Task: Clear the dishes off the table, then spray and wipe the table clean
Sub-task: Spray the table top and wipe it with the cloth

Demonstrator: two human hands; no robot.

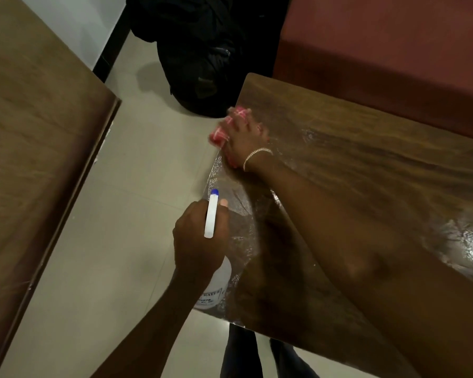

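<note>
A dark wooden table (366, 148) fills the right side, its surface wet and shiny near the left edge. My right hand (246, 140), wearing a thin bracelet, presses a red-and-white checked cloth (224, 129) against the table's far left edge; the hand and cloth are blurred. My left hand (197, 241) grips a white spray bottle (216, 285) with a blue-tipped nozzle, held just off the table's left edge near its front corner. No dishes are on the visible part of the table.
A second wooden table (38, 159) stands at the left across a strip of pale tiled floor (137, 186). A black bag (200, 58) sits on the floor beyond. A red bench seat (388, 50) runs behind the table.
</note>
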